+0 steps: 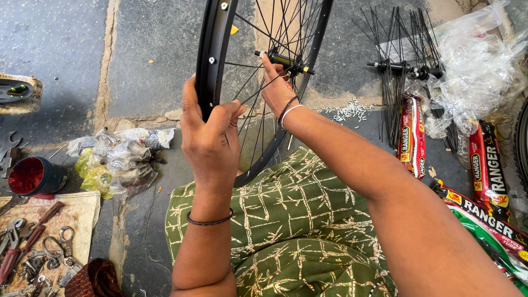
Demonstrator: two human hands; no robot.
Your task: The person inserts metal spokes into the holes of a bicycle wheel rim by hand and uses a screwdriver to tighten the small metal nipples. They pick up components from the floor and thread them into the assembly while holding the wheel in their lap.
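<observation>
Wheel rim (pixel 208 52), black and spoked, stands upright over your lap in the head view. Your left hand (pixel 208 137) is closed around its edge; your right hand (pixel 276 88) reaches between spokes, fingertips pinching near the hub (pixel 283 59). Judge it light and stiff at the rim, the thin spokes bendable, so hold the rim. One wheel in hand; two spoked hubs (pixel 404 67) lie right; one red cup (pixel 33 176) left.

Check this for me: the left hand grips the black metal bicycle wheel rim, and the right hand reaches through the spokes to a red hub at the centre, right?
Not quite. In the head view the hub is black, not red. The rest holds: the left hand grips the black metal bicycle wheel rim, and the right hand reaches through the spokes to it.
</observation>
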